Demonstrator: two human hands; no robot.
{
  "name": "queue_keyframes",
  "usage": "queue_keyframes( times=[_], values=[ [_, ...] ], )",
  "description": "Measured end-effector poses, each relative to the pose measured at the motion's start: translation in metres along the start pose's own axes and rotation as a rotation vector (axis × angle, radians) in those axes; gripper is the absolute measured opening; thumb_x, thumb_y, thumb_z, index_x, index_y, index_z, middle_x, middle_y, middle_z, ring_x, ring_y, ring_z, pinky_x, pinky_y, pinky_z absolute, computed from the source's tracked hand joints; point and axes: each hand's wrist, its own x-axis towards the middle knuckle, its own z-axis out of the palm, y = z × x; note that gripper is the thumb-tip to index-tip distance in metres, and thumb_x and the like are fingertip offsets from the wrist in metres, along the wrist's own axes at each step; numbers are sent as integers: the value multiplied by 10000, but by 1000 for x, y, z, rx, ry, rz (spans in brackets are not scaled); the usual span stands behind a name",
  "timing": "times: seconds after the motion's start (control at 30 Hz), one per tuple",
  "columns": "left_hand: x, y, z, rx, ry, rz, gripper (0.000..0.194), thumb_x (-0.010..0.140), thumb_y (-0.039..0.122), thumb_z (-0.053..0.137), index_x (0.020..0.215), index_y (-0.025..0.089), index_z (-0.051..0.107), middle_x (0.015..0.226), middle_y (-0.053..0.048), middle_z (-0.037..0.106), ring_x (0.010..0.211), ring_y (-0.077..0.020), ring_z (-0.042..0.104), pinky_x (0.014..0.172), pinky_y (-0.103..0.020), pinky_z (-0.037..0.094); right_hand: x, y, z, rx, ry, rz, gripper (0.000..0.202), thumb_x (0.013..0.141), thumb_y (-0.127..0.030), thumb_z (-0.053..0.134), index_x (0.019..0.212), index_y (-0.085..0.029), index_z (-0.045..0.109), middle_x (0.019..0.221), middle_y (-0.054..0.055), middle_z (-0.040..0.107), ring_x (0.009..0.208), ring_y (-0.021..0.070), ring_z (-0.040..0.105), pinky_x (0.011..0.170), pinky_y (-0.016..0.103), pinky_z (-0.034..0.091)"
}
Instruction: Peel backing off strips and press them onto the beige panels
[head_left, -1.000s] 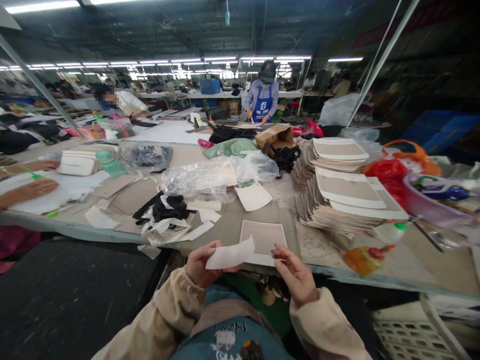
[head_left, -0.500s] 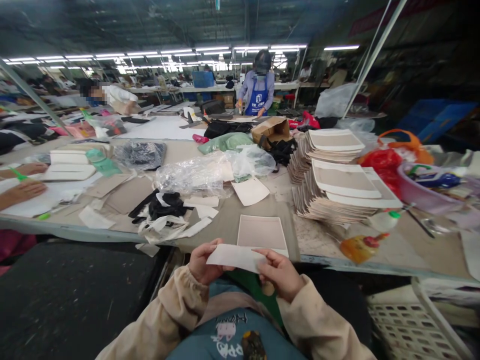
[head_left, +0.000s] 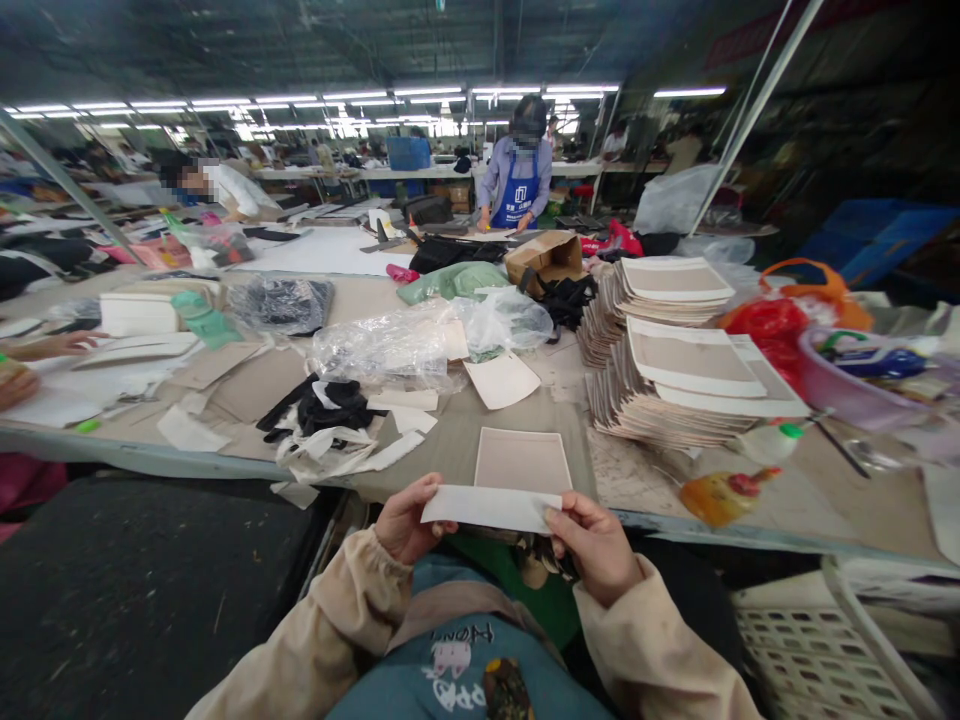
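Just before the near edge of the table [head_left: 465, 455], the left hand [head_left: 405, 522] and right hand [head_left: 596, 545] each pinch one end of a white strip [head_left: 489, 508], holding it flat between them. Beyond the strip lies a bordered panel [head_left: 523, 460]; right of that panel stands a stack [head_left: 690, 395] of like panels.

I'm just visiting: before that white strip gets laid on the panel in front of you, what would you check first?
1. Both ends gripped: left hand and right hand each pinch an end of the white strip: ok.
2. Strip flat, not curled: ok.
3. Bordered panel lies flat on the table, uncovered: ok.
4. Strip lined up with the panel's near edge: cannot tell.
5. Glue on the strip's underside: cannot tell.
6. Scraps clear of the panel: ok.
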Motion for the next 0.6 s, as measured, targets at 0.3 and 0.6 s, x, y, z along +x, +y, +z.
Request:
queue_keyframes(
  times=[0.3, 0.6],
  values=[
    [0, -3, 7, -1, 85, 4, 202, 686, 246, 678, 656, 144, 506, 584, 7, 555, 573, -126, 571, 584, -260, 509, 19, 19, -19, -222, 282, -187, 420, 656, -449, 746, 946, -166, 636, 860, 73, 655, 743, 185, 606, 627, 295, 525],
    [-1, -20, 29, 189, 108, 45, 232, 647, 300, 762, 664, 116, 623, 781, -56, 657, 682, -139, 580, 648, -242, 439, 1, 22, 7, -794, -9, -596, 478, 752, -263, 677, 1205, -206, 535, 1048, 95, 594, 926, 228, 576, 748, 345, 519]
  ],
)
